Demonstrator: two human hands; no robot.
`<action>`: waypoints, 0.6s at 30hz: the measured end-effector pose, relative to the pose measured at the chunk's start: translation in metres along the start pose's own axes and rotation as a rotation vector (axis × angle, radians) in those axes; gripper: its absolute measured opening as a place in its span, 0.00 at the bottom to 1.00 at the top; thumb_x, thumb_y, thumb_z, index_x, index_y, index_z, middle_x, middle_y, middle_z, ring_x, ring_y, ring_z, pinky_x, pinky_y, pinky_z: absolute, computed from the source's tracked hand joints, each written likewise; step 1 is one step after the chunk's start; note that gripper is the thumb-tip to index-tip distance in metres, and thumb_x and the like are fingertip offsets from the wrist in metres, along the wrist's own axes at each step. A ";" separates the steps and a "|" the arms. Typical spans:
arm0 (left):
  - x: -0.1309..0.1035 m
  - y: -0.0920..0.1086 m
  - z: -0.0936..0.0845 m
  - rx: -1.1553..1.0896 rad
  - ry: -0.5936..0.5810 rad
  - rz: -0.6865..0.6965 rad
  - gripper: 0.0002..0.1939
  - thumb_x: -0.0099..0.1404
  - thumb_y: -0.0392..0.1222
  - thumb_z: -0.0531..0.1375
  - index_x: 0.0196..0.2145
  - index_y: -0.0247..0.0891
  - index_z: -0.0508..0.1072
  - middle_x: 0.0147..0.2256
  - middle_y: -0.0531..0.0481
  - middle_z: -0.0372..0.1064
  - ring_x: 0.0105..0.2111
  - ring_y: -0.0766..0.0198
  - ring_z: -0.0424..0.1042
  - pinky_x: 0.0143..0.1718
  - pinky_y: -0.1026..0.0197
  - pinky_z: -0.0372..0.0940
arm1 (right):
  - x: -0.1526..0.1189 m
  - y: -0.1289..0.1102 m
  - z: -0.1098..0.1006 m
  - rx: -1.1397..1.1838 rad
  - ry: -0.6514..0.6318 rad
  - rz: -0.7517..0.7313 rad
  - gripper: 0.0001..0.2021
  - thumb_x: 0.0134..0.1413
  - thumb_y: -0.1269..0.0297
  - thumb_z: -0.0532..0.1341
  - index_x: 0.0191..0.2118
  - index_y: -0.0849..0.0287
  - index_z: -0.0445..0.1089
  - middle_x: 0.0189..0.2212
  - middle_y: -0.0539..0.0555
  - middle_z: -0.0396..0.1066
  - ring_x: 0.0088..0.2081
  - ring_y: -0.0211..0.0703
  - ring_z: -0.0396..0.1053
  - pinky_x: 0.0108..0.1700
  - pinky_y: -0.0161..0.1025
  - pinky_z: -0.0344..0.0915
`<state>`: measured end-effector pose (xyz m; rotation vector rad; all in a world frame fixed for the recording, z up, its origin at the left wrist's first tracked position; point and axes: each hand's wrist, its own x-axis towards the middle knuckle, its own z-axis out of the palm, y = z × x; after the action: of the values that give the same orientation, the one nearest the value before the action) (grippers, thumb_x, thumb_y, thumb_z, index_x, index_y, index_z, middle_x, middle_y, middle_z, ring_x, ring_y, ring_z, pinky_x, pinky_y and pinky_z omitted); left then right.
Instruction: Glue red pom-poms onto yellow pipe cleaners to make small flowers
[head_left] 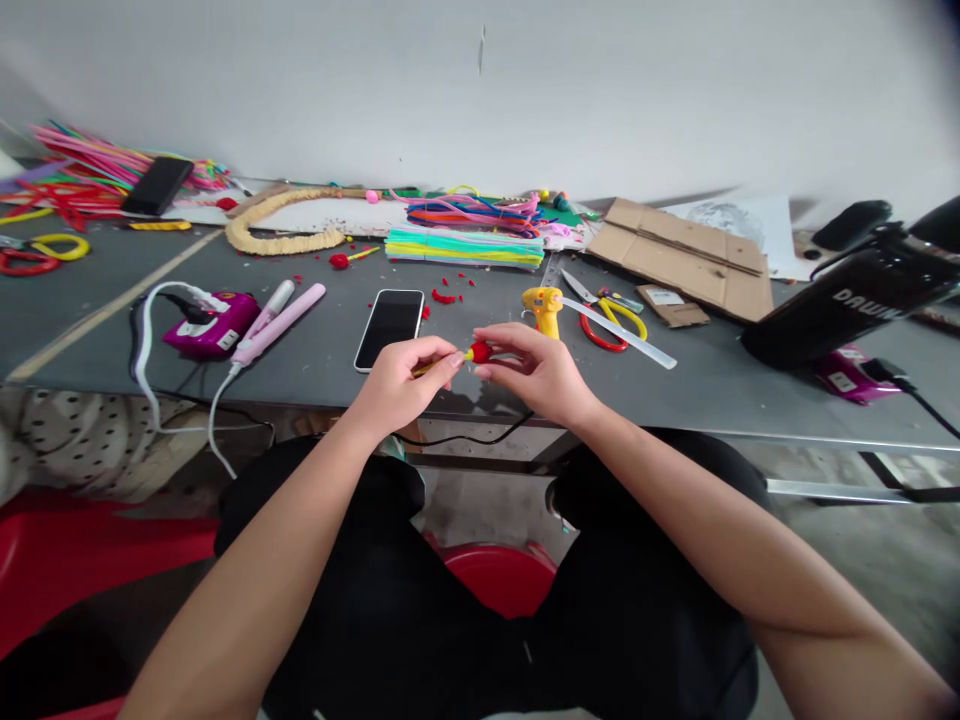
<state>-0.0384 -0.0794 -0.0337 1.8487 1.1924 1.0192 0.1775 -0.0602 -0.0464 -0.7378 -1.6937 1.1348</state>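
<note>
Nearby, a phone [388,328] (dark-screened) and glue gun [548,308] crowd the hands [409,380].

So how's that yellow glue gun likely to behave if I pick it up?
The yellow glue gun is probably light, since its small body looks plastic. It would likely handle awkwardly, with that long translucent stick jutting from its back. The stick might also snag the scissors, whose handles it crosses in this view.

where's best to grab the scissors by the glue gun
Probably the right end of the yellow loop, coming from the right: the blades point away to the far left, and that end looks clear, while the glue stick crosses the red loop.
</note>
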 end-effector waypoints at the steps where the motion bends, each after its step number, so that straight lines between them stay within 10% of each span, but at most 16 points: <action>1: 0.000 0.000 0.000 0.000 -0.003 -0.006 0.12 0.70 0.48 0.62 0.35 0.37 0.78 0.26 0.52 0.72 0.28 0.67 0.70 0.31 0.65 0.63 | -0.001 0.001 0.000 -0.012 -0.003 -0.026 0.23 0.53 0.59 0.72 0.55 0.55 0.76 0.52 0.57 0.73 0.50 0.45 0.75 0.56 0.44 0.76; 18: 0.000 0.006 -0.005 -0.031 -0.121 -0.023 0.15 0.70 0.50 0.60 0.33 0.37 0.77 0.24 0.52 0.69 0.26 0.67 0.66 0.29 0.63 0.60 | -0.001 -0.008 -0.001 -0.122 0.027 -0.091 0.11 0.54 0.57 0.72 0.40 0.57 0.82 0.41 0.57 0.79 0.40 0.44 0.77 0.40 0.40 0.76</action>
<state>-0.0405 -0.0811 -0.0261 1.8411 1.1185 0.8952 0.1787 -0.0635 -0.0390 -0.7396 -1.7676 0.9618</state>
